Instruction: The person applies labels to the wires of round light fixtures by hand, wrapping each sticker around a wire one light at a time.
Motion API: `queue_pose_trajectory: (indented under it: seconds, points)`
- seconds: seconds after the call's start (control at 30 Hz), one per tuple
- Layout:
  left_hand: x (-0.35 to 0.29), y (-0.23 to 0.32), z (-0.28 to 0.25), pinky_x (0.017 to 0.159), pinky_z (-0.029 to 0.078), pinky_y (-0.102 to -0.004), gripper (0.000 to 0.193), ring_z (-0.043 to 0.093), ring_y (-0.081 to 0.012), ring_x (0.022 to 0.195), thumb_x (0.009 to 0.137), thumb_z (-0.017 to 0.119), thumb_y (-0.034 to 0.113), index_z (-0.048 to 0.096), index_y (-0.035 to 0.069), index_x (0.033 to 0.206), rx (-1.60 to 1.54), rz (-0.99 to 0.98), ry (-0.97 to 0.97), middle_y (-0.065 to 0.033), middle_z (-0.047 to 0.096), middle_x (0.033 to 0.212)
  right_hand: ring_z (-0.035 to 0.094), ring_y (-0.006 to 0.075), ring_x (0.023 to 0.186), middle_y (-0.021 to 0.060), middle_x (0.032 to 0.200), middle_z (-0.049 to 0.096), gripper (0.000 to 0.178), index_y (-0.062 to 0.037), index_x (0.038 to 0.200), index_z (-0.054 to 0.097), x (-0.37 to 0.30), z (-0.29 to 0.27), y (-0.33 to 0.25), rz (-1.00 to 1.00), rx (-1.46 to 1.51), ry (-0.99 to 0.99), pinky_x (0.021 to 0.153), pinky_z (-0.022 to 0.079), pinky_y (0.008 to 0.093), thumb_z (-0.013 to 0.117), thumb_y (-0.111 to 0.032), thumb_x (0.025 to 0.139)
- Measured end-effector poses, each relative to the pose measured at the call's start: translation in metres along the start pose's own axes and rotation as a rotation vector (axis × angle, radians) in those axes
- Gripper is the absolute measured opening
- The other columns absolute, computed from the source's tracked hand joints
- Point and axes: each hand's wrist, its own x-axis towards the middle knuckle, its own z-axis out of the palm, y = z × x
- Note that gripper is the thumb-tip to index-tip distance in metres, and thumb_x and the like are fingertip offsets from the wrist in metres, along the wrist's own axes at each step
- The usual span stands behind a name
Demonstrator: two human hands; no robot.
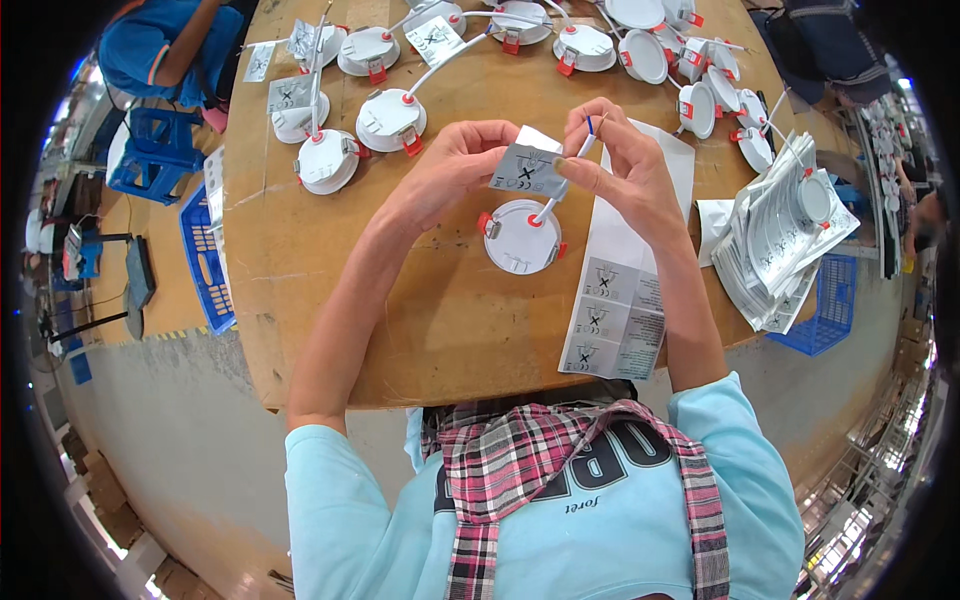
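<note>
A silver printed label point(527, 170) is pinched at its left side by the fingers of my left hand point(462, 165). My right hand point(622, 170) grips a white cable point(585, 146) near its stripped end, where a blue wire shows, and its thumb meets the label's right edge. The label lies against the cable. That cable runs down to a round white downlight point(522, 238) with red clips, flat on the table below my hands. Under my right forearm lies a sheet of silver labels point(612, 315), partly covered by the arm.
Several white downlights point(391, 120) with cables and red clips fill the table's far side, some carrying labels. A stack of printed sheets point(772, 235) stands at the right, a downlight point(811, 201) on top. Blue baskets point(205, 262) flank the table. Another person point(160, 50) sits at far left.
</note>
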Motion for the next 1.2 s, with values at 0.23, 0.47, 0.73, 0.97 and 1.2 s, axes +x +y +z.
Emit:
queue_pose_trajectory:
  seconds: [0.23,0.47,0.73,0.97,1.2]
  points:
    - [-0.01,-0.003,0.003,0.08,0.048,-0.0229,0.017,0.06,-0.0056,0.085,0.087,0.059,0.013,0.063,0.001,0.099,0.114,0.144,0.169,-0.0026,0.066,0.093,0.048,0.0108,0.081,0.0004,0.08,0.054,0.016,-0.0035,0.08,0.061,0.001,0.006,0.003,0.077,0.112,0.028,0.078,0.037,0.0253,0.07,-0.017,0.078]
    - [-0.016,0.002,0.011,0.078,0.048,-0.0216,0.016,0.06,-0.0055,0.082,0.088,0.058,0.013,0.065,0.001,0.097,0.123,0.188,0.248,-0.0028,0.067,0.088,0.051,0.0088,0.074,0.0006,0.08,0.059,0.014,-0.0029,0.085,0.061,0.001,0.009,-0.003,0.156,0.191,0.066,0.079,0.043,0.0271,0.068,-0.014,0.081]
    - [-0.018,0.005,0.012,0.078,0.049,-0.0237,0.019,0.061,-0.0065,0.081,0.088,0.058,0.015,0.065,0.0,0.098,0.171,0.178,0.255,-0.0034,0.067,0.088,0.055,0.0087,0.079,0.0011,0.084,0.06,0.015,-0.0022,0.089,0.06,0.001,0.005,0.0,0.146,0.22,0.013,0.078,0.046,0.0267,0.067,-0.014,0.083]
    - [-0.016,0.001,0.01,0.082,0.05,-0.0258,0.021,0.062,-0.0077,0.082,0.09,0.054,0.015,0.064,0.0,0.1,0.143,0.173,0.274,-0.0038,0.066,0.091,0.054,0.0061,0.075,0.0011,0.085,0.059,0.016,-0.0007,0.094,0.059,0.001,0.008,0.0,0.149,0.206,0.033,0.069,0.047,0.0216,0.064,-0.014,0.087]
    - [-0.007,-0.004,0.014,0.079,0.049,-0.0238,0.019,0.061,-0.0055,0.083,0.091,0.054,0.017,0.065,0.004,0.099,0.113,0.152,0.292,-0.0013,0.067,0.091,0.051,0.0053,0.075,-0.0004,0.083,0.057,0.016,-0.0011,0.092,0.06,0.001,0.009,-0.002,0.157,0.188,0.085,0.069,0.041,0.0203,0.064,-0.016,0.088]
